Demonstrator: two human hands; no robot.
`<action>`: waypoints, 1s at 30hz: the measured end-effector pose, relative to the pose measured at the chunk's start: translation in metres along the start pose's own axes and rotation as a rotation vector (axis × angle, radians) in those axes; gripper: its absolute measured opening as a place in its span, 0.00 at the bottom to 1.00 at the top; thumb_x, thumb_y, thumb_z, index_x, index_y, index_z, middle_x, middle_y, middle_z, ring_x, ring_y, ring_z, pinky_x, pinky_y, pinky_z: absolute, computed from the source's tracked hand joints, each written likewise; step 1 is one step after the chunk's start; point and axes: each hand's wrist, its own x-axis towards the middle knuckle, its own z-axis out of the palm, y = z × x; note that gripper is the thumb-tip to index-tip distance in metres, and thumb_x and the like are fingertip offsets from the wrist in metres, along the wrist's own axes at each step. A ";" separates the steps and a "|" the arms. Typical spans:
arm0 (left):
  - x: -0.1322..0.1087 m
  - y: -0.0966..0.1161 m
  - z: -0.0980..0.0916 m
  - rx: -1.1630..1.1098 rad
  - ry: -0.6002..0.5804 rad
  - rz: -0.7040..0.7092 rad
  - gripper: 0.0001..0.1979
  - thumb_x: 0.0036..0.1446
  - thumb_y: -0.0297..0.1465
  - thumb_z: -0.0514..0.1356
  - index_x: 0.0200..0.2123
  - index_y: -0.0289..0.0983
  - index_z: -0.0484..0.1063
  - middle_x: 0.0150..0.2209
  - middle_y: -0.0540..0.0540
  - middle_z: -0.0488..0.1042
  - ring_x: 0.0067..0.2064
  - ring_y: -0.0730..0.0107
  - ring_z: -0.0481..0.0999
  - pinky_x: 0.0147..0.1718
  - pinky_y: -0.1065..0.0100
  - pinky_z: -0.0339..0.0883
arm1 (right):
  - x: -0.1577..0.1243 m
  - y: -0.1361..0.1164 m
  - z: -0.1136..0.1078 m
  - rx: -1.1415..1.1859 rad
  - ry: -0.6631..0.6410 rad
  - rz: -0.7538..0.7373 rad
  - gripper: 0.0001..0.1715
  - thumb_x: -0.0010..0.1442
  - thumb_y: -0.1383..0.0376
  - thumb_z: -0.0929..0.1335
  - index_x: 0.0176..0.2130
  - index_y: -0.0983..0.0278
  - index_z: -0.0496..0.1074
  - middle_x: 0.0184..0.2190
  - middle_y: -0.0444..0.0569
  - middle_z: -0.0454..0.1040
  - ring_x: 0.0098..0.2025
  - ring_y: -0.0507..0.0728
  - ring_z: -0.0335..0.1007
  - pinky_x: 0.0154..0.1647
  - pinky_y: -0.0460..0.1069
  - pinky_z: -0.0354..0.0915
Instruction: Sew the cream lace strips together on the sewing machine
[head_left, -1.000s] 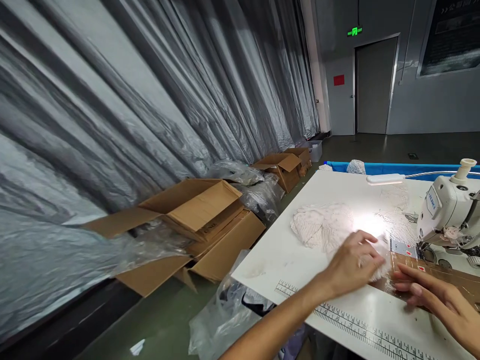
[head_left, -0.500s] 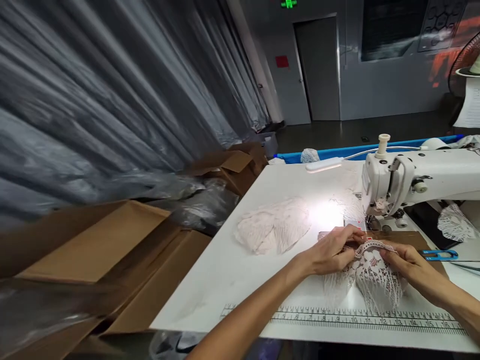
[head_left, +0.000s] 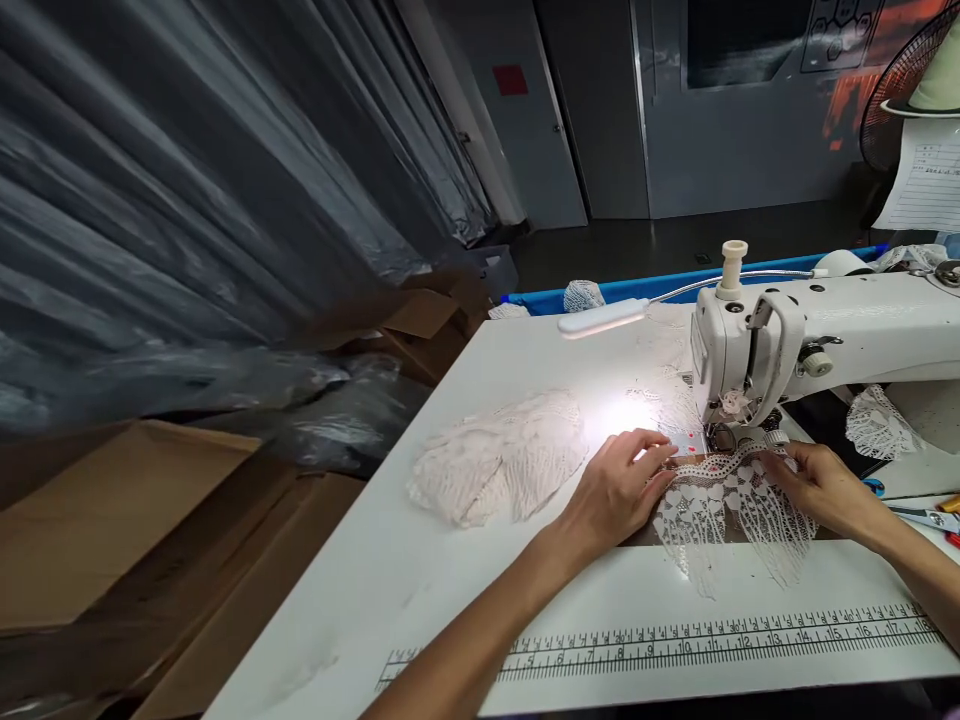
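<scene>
A strip of white fringed lace [head_left: 697, 510] lies stretched out in front of the sewing machine [head_left: 862, 320], its scalloped band uppermost and the fringe hanging towards the ruler. My left hand [head_left: 619, 485] pinches the band's left end between thumb and fingers. At the other end, my right hand [head_left: 829, 490] has its thumb and fingers closed on the lace, close to the presser foot and needle area. Part of the band's right end is hidden by those fingers. Left of my hands rests a heap of pale lace pieces [head_left: 499, 455].
A printed ruler [head_left: 645, 650] runs along the near edge of the white table [head_left: 360, 610]. Scissors [head_left: 930, 517] lie at the right edge. A lit lamp [head_left: 604, 318] hangs over the table. Open cardboard boxes [head_left: 247, 600] stand on the left.
The lace, bunched before, is now spread wider and lies nearer the presser foot. My hands have moved apart. The camera view has shifted, and the blue thread snips are now mostly covered.
</scene>
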 end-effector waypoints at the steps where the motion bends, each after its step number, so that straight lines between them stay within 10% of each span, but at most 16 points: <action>1: -0.001 0.003 0.001 0.008 -0.004 0.051 0.13 0.66 0.32 0.49 0.45 0.35 0.71 0.44 0.38 0.75 0.40 0.63 0.75 0.36 0.59 0.70 | -0.001 -0.001 -0.001 -0.020 -0.001 -0.003 0.25 0.56 0.44 0.59 0.22 0.60 0.62 0.13 0.39 0.51 0.16 0.50 0.47 0.16 0.45 0.44; 9: -0.007 0.017 0.000 -0.126 -0.246 0.200 0.14 0.62 0.38 0.56 0.46 0.36 0.72 0.49 0.41 0.76 0.47 0.58 0.75 0.50 0.50 0.65 | -0.010 -0.006 -0.005 0.031 -0.031 0.021 0.18 0.53 0.49 0.65 0.27 0.62 0.68 0.16 0.38 0.52 0.17 0.49 0.47 0.15 0.44 0.46; 17: -0.005 0.025 -0.022 -0.766 -0.388 -0.464 0.44 0.48 0.54 0.62 0.61 0.36 0.56 0.43 0.40 0.72 0.36 0.64 0.74 0.31 0.63 0.71 | -0.009 -0.037 0.037 0.536 -0.260 0.035 0.30 0.52 0.49 0.71 0.47 0.67 0.72 0.27 0.47 0.72 0.25 0.52 0.67 0.22 0.46 0.68; 24: -0.005 0.024 -0.017 -0.474 -0.307 -0.645 0.28 0.55 0.40 0.59 0.56 0.36 0.61 0.46 0.37 0.74 0.50 0.50 0.73 0.41 0.56 0.70 | -0.004 -0.010 0.024 -0.161 0.002 -0.369 0.22 0.65 0.58 0.59 0.49 0.65 0.73 0.37 0.55 0.76 0.37 0.58 0.73 0.41 0.56 0.71; 30: -0.001 0.027 -0.019 -0.488 -0.291 -0.678 0.23 0.54 0.37 0.59 0.53 0.37 0.64 0.31 0.49 0.75 0.32 0.63 0.74 0.34 0.63 0.69 | -0.007 0.001 0.028 -0.544 -0.015 -0.693 0.23 0.63 0.68 0.57 0.53 0.65 0.71 0.39 0.57 0.68 0.39 0.60 0.69 0.36 0.54 0.71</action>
